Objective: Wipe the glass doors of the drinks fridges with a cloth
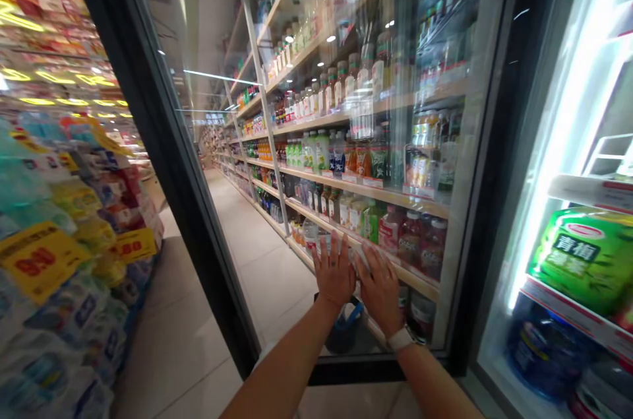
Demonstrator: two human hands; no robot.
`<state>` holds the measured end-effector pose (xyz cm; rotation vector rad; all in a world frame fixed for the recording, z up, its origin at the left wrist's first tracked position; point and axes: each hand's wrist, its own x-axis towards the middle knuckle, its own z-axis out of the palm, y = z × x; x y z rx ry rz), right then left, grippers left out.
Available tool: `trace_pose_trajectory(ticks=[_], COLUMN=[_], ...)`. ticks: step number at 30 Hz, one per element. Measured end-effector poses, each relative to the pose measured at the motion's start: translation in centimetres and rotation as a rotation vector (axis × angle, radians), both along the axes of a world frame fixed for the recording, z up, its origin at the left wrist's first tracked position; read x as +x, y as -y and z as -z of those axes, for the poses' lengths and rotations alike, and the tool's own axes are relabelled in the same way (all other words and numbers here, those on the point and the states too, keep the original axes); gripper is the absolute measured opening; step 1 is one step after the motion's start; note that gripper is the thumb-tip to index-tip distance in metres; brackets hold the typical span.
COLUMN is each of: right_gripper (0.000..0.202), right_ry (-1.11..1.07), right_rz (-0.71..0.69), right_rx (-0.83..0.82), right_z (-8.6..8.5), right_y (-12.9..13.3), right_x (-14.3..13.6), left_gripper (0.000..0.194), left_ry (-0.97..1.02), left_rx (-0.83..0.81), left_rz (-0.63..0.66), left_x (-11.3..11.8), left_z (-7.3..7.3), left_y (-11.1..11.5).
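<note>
A black-framed glass door [316,377] stands open in front of me. My left hand [335,272] lies against its lower glass with the fingers spread and pointing up. Beside it my right hand [380,287] also rests on the glass, fingers outstretched, with a pale band [399,339] round the wrist. Neither hand holds anything. A dark container with a blue handle [349,317] shows low down around and between my wrists, partly hidden by them.
Right of the door, a lit cooler holds a green package [578,257] and dark blue items [544,353]. Drink shelves [356,188] show in the glass. At the left, packaged goods [74,346] with yellow price signs [42,260] border the tiled floor [188,333].
</note>
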<state>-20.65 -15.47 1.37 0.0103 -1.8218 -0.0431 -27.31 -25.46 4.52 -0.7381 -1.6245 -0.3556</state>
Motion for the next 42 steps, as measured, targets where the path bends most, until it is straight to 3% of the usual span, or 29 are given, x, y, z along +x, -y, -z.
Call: trace_pose_trajectory(ticks=[2,5,8,11,16,19,22,26,29,37,42], right_gripper=[0.057,0.060,0.062,0.063,0.063,0.060,0.062,0.061,0.060,0.063,0.063], right_ry=[-0.064,-0.227,-0.312,-0.261,-0.044,0.001,-0.059,-0.255,-0.336,-0.267,-0.160], right_rz=[0.038,0.109,0.087,0.075,-0.007,-0.046,0.020,0.108,0.102,0.129,0.113], right_rx=[-0.093,-0.397,-0.565,-0.496,-0.131,0.025,-0.070,-0.438,-0.546,-0.485,-0.356], right_z=[-1.2,-3.3,-4.1,-3.1,0.1,0.4,-0.9,-2.5,-2.7,-2.4,-0.3], right_y=[-2.1,-5.8,-7.4,-5.4,0.0,0.0,-2.6,-6.6,-7.5,-5.5,-5.1], right_x=[0.7,1.9,2.3,1.5,-0.3,-0.2,0.7,1.9,1.9,1.1,1.8], left_gripper=[0.066,0.068,0.069,0.069,0.067,0.067,0.068,0.068,0.068,0.071,0.070], left_ry=[0.010,0.022,0.027,0.030,0.019,0.018,0.035,0.033,0.044,0.040,0.043], left_rx=[-0.004,-0.003,-0.002,0.000,-0.008,-0.024,-0.022,-0.007,-0.013,-0.018,-0.010], left_rz=[0.002,-0.005,-0.005,-0.009,-0.002,0.016,0.022,0.027,0.026,0.047,0.066], left_x=[0.1,0.3,0.4,0.3,0.0,0.0,0.2,0.4,0.2,-0.1,0.0], left_z=[0.1,0.2,0.2,0.1,0.2,0.2,0.2,0.3,0.4,0.1,0.0], left_y=[0.0,-0.1,-0.2,-0.2,-0.1,0.0,0.1,0.0,0.0,0.0,-0.2])
